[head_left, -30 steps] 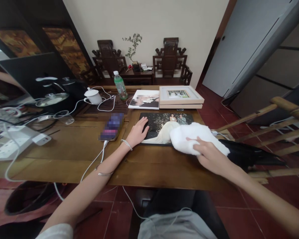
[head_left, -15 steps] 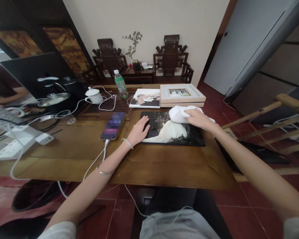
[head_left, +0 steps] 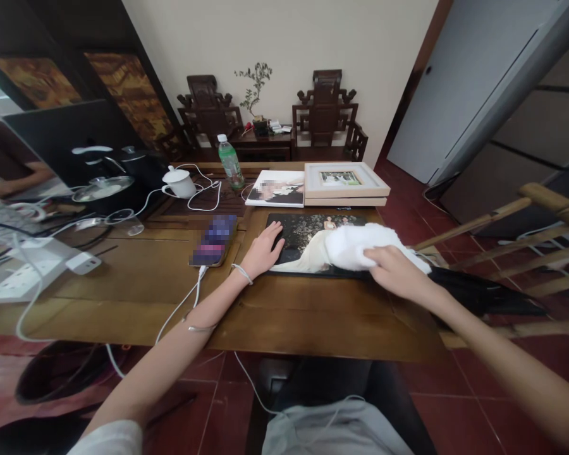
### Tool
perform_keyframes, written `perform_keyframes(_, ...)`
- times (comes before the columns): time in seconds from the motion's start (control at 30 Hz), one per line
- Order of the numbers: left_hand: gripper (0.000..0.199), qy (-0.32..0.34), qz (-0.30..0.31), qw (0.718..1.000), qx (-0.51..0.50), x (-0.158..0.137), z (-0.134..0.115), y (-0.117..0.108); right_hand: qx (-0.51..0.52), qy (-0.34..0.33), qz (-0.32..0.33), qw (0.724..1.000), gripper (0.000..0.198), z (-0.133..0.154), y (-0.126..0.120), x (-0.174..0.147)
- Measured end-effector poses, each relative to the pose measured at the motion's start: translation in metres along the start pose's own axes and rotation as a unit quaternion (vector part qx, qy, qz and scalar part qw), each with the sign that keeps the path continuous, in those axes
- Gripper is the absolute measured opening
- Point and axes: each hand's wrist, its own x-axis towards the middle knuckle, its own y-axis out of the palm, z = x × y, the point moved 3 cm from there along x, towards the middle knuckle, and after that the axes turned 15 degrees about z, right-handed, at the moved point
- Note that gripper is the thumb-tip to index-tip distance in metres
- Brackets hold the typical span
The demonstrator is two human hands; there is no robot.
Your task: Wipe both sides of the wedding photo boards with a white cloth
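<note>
A dark photo panel (head_left: 299,232) with a picture of a white wedding dress lies flat on the wooden table (head_left: 308,316). My left hand (head_left: 264,246) rests on the panel's left edge, fingers stretched out and holding nothing. A white cloth (head_left: 355,245) is bunched in my right hand (head_left: 392,268), whose fingers are closed on it. The cloth lies over the right part of the panel and hides it, reaching past its right edge.
Behind the panel are stacked wooden picture frames (head_left: 382,191) and a white-edged photo print (head_left: 275,197). Further left stand a green bottle (head_left: 230,163), a lidded cup (head_left: 179,183), a charging phone (head_left: 213,240) and a power strip (head_left: 28,272). A person's arm (head_left: 16,180) shows far left.
My right hand has drawn the cloth from the panel's far edge toward me and to the right, uncovering figures near the panel's top. My left hand has stayed in place.
</note>
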Motion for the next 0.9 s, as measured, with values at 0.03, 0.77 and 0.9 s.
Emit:
perform_keyframes(0.03, 0.044, -0.002, 0.002, 1.0, 0.001, 0.0, 0.0, 0.0, -0.006, -0.004, 0.01, 1.0, 0.021, 0.008, 0.004, -0.012)
perform_keyframes(0.77, 0.044, 0.012, 0.005, 1.0, 0.005, -0.001, -0.001, -0.002, -0.015, 0.042, -0.076, 0.996, 0.014, -0.032, -0.019, 0.091)
perform_keyframes(0.9, 0.043, 0.002, 0.007, 1.0, 0.005, 0.0, -0.002, -0.001, -0.023, 0.009, -0.055, 0.998, 0.02, -0.013, -0.004, 0.052)
